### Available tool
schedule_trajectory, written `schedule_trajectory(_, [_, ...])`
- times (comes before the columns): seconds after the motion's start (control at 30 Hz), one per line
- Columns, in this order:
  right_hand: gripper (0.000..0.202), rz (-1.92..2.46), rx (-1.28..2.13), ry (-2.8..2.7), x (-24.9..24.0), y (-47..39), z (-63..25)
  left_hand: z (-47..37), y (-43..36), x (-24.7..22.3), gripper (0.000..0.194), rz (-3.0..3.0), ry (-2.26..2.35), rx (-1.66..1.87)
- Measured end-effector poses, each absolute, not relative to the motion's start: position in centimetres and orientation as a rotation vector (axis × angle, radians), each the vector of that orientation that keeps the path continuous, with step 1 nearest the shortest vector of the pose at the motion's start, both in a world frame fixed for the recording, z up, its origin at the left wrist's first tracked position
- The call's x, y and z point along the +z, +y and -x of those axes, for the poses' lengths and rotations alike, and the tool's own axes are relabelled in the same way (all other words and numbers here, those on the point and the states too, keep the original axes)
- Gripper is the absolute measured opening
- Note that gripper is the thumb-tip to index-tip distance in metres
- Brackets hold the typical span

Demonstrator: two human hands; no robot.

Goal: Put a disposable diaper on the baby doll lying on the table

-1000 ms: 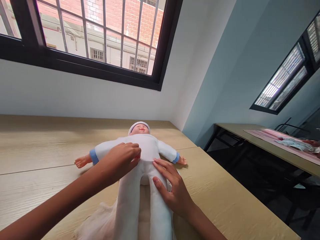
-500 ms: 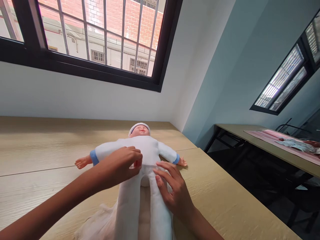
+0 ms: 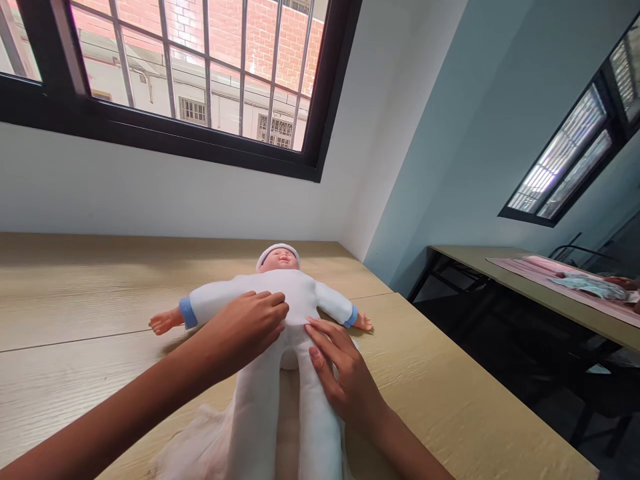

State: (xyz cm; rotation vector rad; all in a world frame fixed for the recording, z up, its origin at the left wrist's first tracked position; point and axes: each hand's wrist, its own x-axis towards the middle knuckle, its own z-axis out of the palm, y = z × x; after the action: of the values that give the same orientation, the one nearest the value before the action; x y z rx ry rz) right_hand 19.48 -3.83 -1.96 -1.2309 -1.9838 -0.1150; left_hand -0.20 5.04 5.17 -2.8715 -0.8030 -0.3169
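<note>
A baby doll (image 3: 305,297) in a white body suit with blue cuffs and a white cap lies on its back on the wooden table (image 3: 430,373), arms spread and legs toward me. My left hand (image 3: 260,323) is curled over the doll's belly, its fingers bent closed; whatever they may pinch is hidden. Flat along the hip and upper thigh on the right lies my right hand (image 3: 345,373), fingers stretched out and touching the white cloth. Thin whitish fabric (image 3: 195,440) is bunched under and beside the doll's legs.
A barred window (image 3: 200,80) is set in the wall behind the table. To the right, past the table's edge, stands another table (image 3: 460,260) with a pink mat (image 3: 520,270) and a pale cloth item (image 3: 590,285) on it.
My left hand has closed its fingers more and shifted slightly to the right at the doll's belly. My right hand has slid a little up and left, its fingers lying closer together.
</note>
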Motion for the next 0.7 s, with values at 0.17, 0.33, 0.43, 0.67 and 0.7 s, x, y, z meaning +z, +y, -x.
schedule_trajectory(0.17, [0.042, 1.23, -0.132, -1.989, -2.06, -3.87, -19.44, -0.11, 5.14, 4.92, 0.025, 2.822, -0.776, -0.322])
schedule_trajectory(0.33, [0.044, 1.222, -0.11, -2.05, -1.91, -3.92, -19.3, -0.08, 4.99, 5.27, 0.022, 2.878, -0.84, -0.308])
schedule_trajectory(0.43, [0.045, 1.205, -0.085, -2.085, -1.82, -3.89, -19.27, -0.05, 4.86, 5.46, 0.022, 2.89, -0.868, -0.291])
schedule_trajectory(0.67, [0.043, 1.178, -0.105, -2.073, -1.74, -3.87, -19.25, -0.05, 4.88, 5.15, 0.016, 2.875, -0.84, -0.295])
schedule_trajectory(0.7, [0.043, 1.173, -0.11, -2.069, -1.73, -3.88, -19.23, -0.11, 4.86, 5.14, 0.015, 2.865, -0.838, -0.295])
